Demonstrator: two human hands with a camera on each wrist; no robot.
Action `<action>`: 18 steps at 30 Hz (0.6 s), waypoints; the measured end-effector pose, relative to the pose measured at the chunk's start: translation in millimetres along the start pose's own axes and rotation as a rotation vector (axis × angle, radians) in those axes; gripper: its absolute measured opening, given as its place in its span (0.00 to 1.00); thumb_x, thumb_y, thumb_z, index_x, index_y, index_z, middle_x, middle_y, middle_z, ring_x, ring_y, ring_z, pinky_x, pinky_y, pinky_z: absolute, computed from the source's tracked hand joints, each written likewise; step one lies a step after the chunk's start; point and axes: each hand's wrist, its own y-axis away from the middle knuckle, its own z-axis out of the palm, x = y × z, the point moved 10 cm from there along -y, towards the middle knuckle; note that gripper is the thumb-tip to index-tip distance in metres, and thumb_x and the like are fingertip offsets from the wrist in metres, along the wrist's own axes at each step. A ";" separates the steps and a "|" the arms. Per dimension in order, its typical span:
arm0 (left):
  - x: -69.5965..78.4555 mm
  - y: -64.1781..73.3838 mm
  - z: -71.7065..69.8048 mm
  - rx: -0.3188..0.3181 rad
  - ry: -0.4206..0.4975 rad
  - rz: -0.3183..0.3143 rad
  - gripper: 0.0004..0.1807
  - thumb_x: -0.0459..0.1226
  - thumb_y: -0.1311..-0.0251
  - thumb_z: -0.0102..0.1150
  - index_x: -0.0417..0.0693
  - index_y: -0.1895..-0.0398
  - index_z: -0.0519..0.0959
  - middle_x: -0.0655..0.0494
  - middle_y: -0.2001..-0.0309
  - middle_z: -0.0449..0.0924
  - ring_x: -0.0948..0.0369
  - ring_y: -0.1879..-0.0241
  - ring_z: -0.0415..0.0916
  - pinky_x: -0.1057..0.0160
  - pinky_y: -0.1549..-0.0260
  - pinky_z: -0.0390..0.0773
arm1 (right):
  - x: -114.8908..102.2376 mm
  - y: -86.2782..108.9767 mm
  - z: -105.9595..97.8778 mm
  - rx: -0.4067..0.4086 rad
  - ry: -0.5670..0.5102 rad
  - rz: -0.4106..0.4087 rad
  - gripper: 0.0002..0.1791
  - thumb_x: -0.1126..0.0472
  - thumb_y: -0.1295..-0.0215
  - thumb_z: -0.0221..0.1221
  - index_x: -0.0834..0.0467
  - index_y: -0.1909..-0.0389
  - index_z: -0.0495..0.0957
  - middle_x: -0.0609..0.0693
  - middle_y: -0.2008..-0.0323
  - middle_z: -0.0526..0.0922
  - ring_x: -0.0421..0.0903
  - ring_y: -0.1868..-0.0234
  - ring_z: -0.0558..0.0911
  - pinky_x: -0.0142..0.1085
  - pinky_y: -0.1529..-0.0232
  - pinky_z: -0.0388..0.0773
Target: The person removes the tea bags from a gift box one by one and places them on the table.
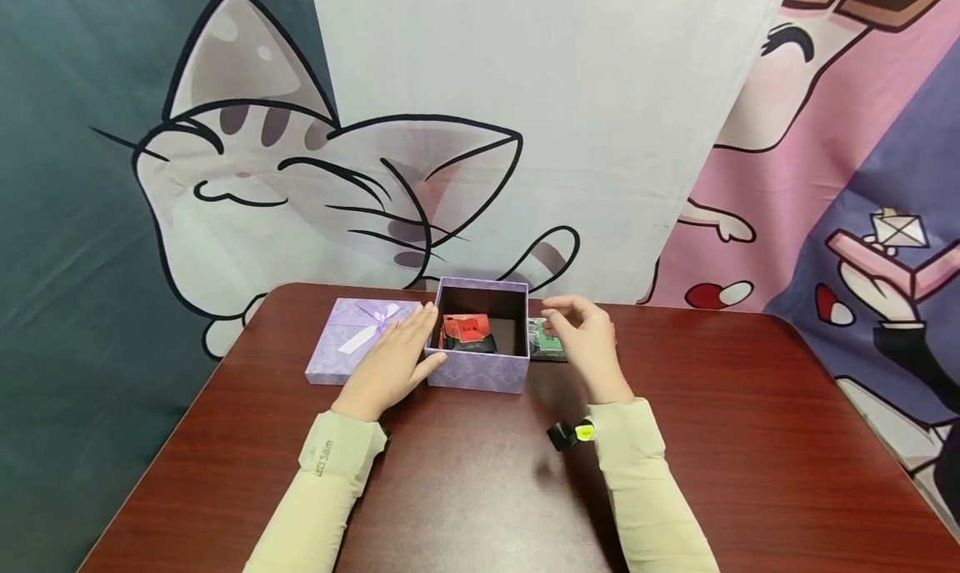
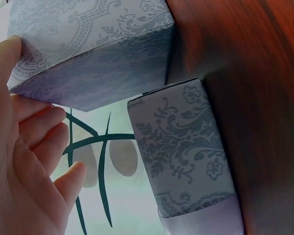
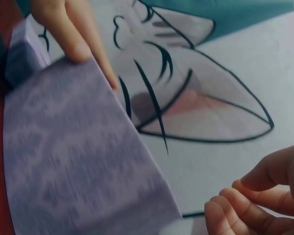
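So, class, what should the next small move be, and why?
Probably lower the right grip to pinch the green packet: that grip appears empty near it, the open box has room beside its red packet, and the left grip rests against the box.

Stretches both arms forward, slanting the left forearm (image 1: 315,498) and the right forearm (image 1: 656,498) inward from the bottom of the head view! Lays the left hand (image 1: 392,352) out long, back upward, fingers (image 1: 415,323) straight and close together, and sticks the left thumb (image 1: 430,364) well out to the side. Over on the right, a different shape altogether: bends the right hand (image 1: 591,339) at the knuckles, curls the fingertips (image 3: 215,213) loosely inward, sets the right thumb (image 3: 267,171) right beside them. Holds the two hands clearly apart, nearly level!
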 end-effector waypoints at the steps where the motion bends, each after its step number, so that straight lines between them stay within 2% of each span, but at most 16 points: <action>1: -0.3 0.2 -0.1 0.003 0.001 0.000 0.40 0.54 0.25 0.51 0.38 0.21 0.57 0.45 0.21 0.54 0.48 0.22 0.51 0.43 0.26 0.54 | -3.5 1.2 4.2 -0.006 -0.008 -0.010 0.10 0.69 0.31 0.58 0.67 0.54 0.84 0.61 0.63 0.86 0.49 0.68 0.87 0.29 0.66 0.83; 5: 0.0 0.3 0.6 0.012 -0.004 0.009 0.40 0.54 0.25 0.51 0.39 0.21 0.57 0.45 0.21 0.54 0.49 0.22 0.51 0.42 0.26 0.54 | -12.7 5.2 21.1 -0.029 -0.066 -0.043 0.10 0.71 0.31 0.57 0.68 0.54 0.84 0.66 0.59 0.85 0.53 0.63 0.87 0.33 0.59 0.85; 8: -0.2 0.6 1.8 0.012 -0.008 0.014 0.40 0.54 0.25 0.50 0.38 0.21 0.57 0.45 0.21 0.54 0.49 0.22 0.51 0.43 0.26 0.54 | -15.9 7.8 36.9 -0.074 -0.082 -0.065 0.09 0.72 0.31 0.57 0.68 0.54 0.83 0.65 0.57 0.85 0.54 0.59 0.87 0.33 0.56 0.85; 13: -0.8 1.5 1.3 0.017 -0.007 0.013 0.40 0.54 0.25 0.50 0.38 0.21 0.57 0.45 0.21 0.54 0.49 0.22 0.51 0.43 0.26 0.54 | -22.6 6.2 57.5 -0.135 0.007 -0.090 0.10 0.70 0.32 0.58 0.65 0.53 0.83 0.61 0.56 0.86 0.52 0.56 0.87 0.33 0.54 0.83; 18: -1.0 1.2 -0.3 0.031 -0.004 0.017 0.39 0.53 0.26 0.51 0.38 0.22 0.58 0.45 0.22 0.56 0.49 0.22 0.52 0.42 0.26 0.55 | -24.7 -5.9 69.4 -0.152 0.155 -0.079 0.11 0.66 0.32 0.59 0.61 0.52 0.84 0.56 0.56 0.88 0.50 0.55 0.86 0.42 0.52 0.82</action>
